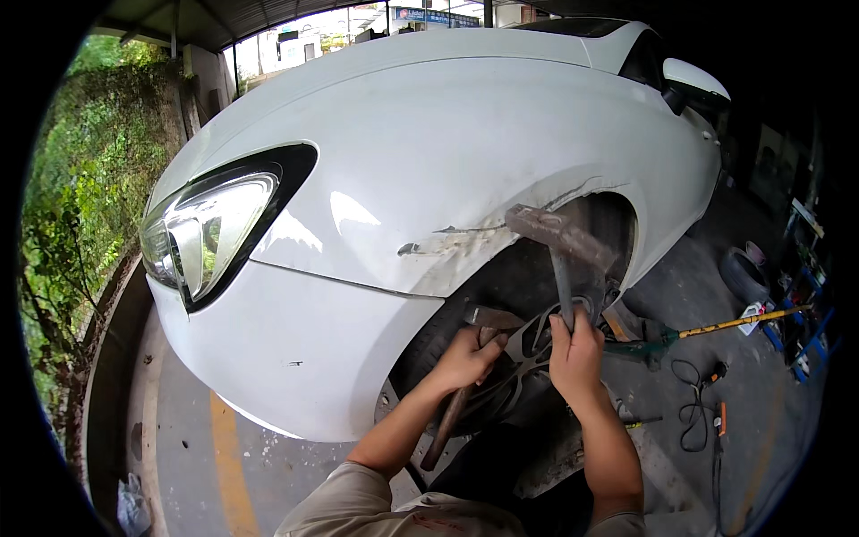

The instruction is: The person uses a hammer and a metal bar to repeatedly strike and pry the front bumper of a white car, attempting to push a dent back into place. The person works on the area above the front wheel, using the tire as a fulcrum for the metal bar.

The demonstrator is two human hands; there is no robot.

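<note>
A white car's dented, scraped front fender point(474, 243) curves over the wheel arch before me. My right hand point(577, 351) is closed around the shaft of a sledgehammer point(562, 236), its rusty head raised at the damaged arch edge; whether it touches the metal I cannot tell. Lower and to the left, my left hand point(467, 358) grips a smaller wooden-handled hammer point(452, 421) close under its head, in front of the tyre. The wheel point(514, 385) sits behind both hands, partly hidden by them.
A green floor jack point(649, 345) with a yellow handle stands right of the wheel. Beyond it lie a black cable point(693, 407), an orange-ended tool point(721, 419), a loose tyre point(744, 276) and a blue rack point(810, 327). A low wall point(107, 403) borders the left.
</note>
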